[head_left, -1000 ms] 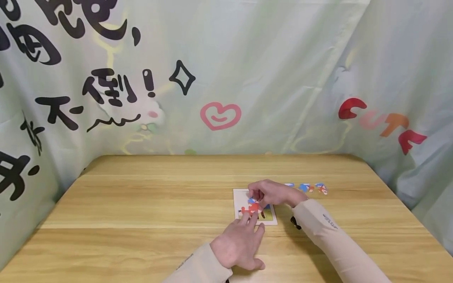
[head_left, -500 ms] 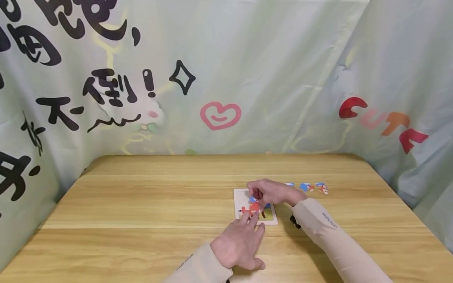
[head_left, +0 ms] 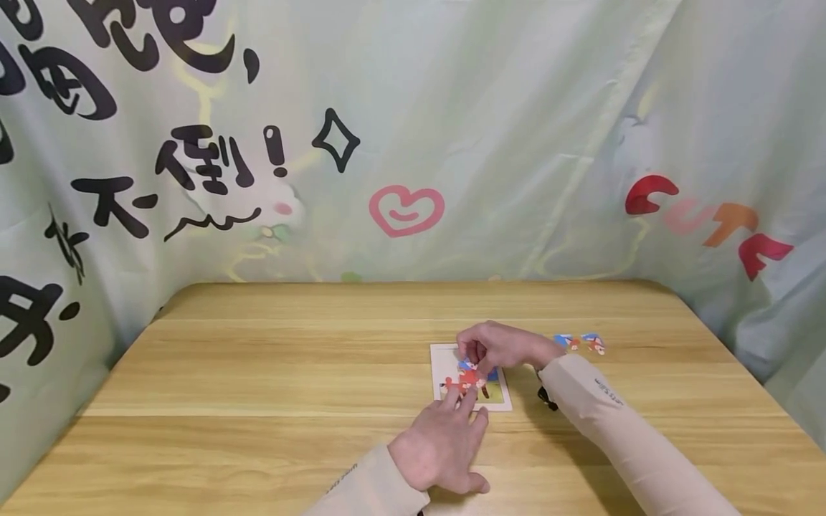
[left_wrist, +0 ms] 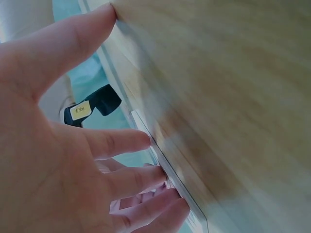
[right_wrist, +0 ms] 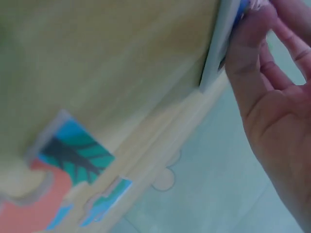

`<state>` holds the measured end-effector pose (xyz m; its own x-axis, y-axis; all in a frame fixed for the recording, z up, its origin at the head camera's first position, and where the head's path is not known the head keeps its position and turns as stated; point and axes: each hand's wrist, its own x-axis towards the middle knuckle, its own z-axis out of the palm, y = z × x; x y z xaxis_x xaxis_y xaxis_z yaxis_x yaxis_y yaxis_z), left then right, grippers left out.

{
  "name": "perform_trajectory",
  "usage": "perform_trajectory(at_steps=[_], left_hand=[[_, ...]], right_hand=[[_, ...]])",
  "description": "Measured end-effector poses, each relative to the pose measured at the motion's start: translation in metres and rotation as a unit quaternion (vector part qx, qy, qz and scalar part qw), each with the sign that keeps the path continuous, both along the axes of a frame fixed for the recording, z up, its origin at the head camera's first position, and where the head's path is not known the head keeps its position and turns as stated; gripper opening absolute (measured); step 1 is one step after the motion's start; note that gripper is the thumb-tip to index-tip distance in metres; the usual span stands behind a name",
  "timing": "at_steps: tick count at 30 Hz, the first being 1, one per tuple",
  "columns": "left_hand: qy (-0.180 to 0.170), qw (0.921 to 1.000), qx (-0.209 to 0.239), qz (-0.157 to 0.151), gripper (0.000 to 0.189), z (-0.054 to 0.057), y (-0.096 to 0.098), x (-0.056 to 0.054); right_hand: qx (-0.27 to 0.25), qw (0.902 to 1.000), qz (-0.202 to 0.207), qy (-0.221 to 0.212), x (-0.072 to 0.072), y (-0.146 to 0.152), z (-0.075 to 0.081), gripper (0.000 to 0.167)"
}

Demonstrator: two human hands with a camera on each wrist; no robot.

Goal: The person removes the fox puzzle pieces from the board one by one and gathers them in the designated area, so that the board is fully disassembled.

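Observation:
A white-framed jigsaw board point(head_left: 435, 373) lies on the table, partly filled with red, blue and green picture pieces point(head_left: 470, 377). Two straight fingertips of my left hand point(head_left: 440, 448) rest on its near edge, the thumb spread out on the wood. In the left wrist view the left fingers meet the board's thin side point(left_wrist: 171, 170). Over the board's upper part, my right hand point(head_left: 506, 345) pinches a small puzzle piece point(head_left: 465, 365) between thumb and curled fingers. Most of that piece is hidden; the right wrist view shows only a sliver of blue and white at the fingertips.
Loose puzzle pieces point(head_left: 594, 343) lie on the wooden table point(head_left: 271, 387) beyond the right forearm. In the right wrist view a large loose piece point(right_wrist: 80, 150) shows a dark tree shape. A printed curtain point(head_left: 503, 143) hangs behind the table.
The whole head view has shifted slightly to the right. Both hands keep nearly the same pose at the board. The nearest loose piece is now hidden behind the right wrist.

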<state>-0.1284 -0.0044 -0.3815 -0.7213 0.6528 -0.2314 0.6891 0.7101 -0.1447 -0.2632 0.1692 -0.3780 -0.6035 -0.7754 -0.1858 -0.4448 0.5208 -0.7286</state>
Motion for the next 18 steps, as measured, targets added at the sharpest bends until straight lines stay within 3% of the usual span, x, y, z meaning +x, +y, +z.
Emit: perform_trajectory(at_steps=[9,18], left_hand=[[0.011,0.9999,-0.006,-0.002,0.088,0.001,-0.001,0.0],[0.005,1.0,-0.004,-0.006,0.089,0.001,0.0,0.0]], right_hand=[[-0.012,0.9998,0.002,-0.013,-0.001,-0.001,0.002,0.03],[-0.037,0.999,-0.012,-0.023,-0.004,0.009,-0.005,0.011]])
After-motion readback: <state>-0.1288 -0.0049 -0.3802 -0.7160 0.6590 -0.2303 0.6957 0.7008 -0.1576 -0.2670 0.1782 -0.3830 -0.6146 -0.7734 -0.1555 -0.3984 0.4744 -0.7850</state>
